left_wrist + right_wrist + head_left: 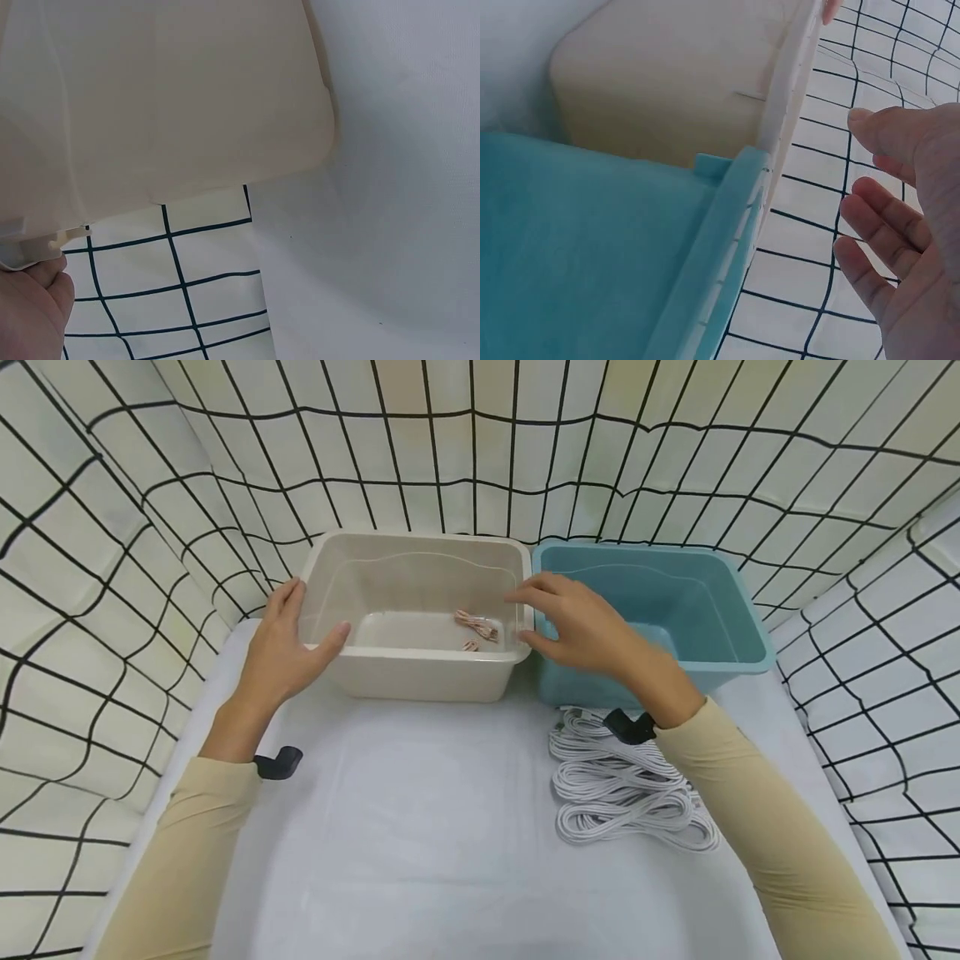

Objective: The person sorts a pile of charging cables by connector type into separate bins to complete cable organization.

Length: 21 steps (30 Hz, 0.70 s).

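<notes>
My left hand (276, 647) is at the left end of the beige bin (420, 677), its thumb reaching over the front rim. In the left wrist view the left hand's fingers (49, 281) curl up under the bin's rim. My right hand (581, 622), fingers spread and relaxed, hovers where the beige bin meets the teal bin (720, 610), holding nothing. Inside the beige bin lie a pinkish coiled cable (476, 625) and a smaller pinkish piece beside it. The right wrist view shows a gap between the right hand's fingers (870, 277) and the rims.
Several bundled white cables (622, 785) lie in front of the teal bin, partly under the right forearm. Black wire grid (450, 452) stands behind the bins and on both sides. A white cloth (405, 827) covers the table.
</notes>
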Available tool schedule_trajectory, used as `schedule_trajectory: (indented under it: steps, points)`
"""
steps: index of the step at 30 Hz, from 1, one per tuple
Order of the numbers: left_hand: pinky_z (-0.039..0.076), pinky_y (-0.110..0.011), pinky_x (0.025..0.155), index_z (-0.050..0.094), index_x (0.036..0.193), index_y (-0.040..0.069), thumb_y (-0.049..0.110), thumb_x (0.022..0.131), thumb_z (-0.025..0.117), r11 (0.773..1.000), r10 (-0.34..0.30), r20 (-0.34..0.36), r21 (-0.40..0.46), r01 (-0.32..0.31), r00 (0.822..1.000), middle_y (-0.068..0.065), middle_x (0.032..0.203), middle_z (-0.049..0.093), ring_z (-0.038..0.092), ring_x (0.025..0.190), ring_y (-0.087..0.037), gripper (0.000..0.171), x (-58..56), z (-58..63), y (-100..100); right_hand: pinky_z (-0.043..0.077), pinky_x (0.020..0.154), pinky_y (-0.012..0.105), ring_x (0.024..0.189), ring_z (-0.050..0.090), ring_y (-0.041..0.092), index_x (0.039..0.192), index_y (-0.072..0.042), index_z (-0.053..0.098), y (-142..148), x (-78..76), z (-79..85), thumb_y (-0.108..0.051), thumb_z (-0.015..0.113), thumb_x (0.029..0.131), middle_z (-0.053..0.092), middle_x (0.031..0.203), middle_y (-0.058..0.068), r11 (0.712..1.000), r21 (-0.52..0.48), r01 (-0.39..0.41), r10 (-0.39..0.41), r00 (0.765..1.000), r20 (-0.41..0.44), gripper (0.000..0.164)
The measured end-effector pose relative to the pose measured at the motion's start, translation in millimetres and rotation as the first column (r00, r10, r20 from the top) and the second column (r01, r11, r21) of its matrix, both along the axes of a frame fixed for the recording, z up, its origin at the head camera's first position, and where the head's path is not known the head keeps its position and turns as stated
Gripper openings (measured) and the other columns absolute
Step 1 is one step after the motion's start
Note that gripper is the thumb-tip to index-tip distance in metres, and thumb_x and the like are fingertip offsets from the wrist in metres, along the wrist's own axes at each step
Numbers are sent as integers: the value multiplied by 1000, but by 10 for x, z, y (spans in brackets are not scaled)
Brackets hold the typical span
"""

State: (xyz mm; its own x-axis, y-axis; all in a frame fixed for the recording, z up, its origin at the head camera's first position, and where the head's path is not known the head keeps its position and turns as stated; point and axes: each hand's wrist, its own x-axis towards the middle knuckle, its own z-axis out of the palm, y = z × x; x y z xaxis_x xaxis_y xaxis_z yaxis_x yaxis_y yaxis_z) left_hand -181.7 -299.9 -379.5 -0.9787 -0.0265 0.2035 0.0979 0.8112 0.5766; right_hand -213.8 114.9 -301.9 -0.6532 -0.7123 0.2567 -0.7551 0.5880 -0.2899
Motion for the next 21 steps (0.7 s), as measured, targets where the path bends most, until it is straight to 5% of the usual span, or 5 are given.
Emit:
schedule_trajectory:
  steps: [13, 21]
  points:
    - [39, -76, 106, 23, 169, 9, 55, 99, 59, 1000, 8, -19, -3, -8, 1000, -11, 174, 21, 46, 137, -55, 92, 20, -31, -35, 54, 103, 49, 123, 65, 30, 130, -4, 71, 403, 616, -166, -17, 81, 94, 69, 130, 11, 985, -158, -65, 51, 995, -88, 40]
    - [37, -75, 109, 23, 169, 10, 53, 98, 59, 1000, -2, -21, 28, 3, 1000, -8, 175, 21, 43, 142, -52, 90, -6, 11, -3, 57, 94, 49, 114, 69, 30, 126, -5, 72, 746, 899, -451, -12, 82, 91, 71, 122, 9, 991, -117, 67, -71, 997, -31, 37]
